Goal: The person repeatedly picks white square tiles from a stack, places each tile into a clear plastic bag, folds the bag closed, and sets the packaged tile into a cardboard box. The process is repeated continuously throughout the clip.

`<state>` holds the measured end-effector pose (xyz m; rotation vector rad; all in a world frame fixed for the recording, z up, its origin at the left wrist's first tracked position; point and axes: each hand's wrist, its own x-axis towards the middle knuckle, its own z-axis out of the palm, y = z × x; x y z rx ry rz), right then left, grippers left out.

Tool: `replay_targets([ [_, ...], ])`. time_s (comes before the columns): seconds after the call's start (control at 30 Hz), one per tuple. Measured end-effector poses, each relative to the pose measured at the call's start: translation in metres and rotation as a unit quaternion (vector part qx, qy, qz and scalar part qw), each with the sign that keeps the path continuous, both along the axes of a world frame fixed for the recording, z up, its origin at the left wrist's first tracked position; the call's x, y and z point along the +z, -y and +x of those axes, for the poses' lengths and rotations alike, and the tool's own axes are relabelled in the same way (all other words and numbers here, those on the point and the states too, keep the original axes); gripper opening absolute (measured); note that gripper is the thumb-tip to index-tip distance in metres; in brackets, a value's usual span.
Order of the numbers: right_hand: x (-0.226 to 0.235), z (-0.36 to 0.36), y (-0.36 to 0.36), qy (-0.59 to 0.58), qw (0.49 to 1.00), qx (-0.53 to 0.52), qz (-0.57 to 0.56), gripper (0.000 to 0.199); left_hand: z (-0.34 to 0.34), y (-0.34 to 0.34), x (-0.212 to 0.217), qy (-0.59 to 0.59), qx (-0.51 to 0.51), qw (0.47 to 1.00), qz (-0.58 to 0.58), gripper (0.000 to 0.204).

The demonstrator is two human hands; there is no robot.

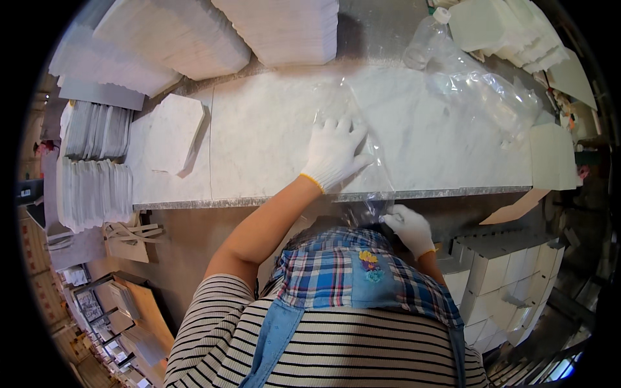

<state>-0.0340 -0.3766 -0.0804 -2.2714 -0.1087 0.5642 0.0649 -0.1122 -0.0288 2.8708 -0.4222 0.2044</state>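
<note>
White-gloved left hand (334, 153) flat on clear bag (352, 161)

The table top (259, 142) looks like smooth white stone with grey streaks, a bit shiny. Its front edge looks rough and speckled. The clear bag (362, 116) on it is thin, glossy plastic with wrinkles that catch the light. The left hand (333, 152) and the right hand (411, 227) wear white knitted cloth gloves, soft and matt, and the left one has a yellow cuff. The apron (349, 275) is checked cloth with blue denim straps. The shirt (336, 352) is striped ribbed cloth. The bottle (424, 42) is clear shiny plastic. The white stacks (284, 29) look like matt paper or soft cloth, but it is hard to tell.
</note>
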Motion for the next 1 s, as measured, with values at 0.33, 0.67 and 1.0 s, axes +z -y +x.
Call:
replay_targets([
  [0.33, 0.059, 0.018, -0.064, 0.297, 0.932, 0.193, -0.073, 0.036, 0.019, 0.027, 0.028, -0.181, 0.062, 0.977, 0.099, 0.086],
  [0.67, 0.052, 0.047, -0.051, 0.229, 0.938, 0.248, -0.076, 0.014, 0.018, 0.024, 0.017, -0.164, 0.063, 0.982, 0.062, 0.088],
  [1.0, 0.089, 0.032, 0.004, 0.059, 0.974, 0.177, 0.129, 0.012, 0.015, 0.024, 0.028, -0.159, 0.051, 0.979, 0.115, 0.078],
])
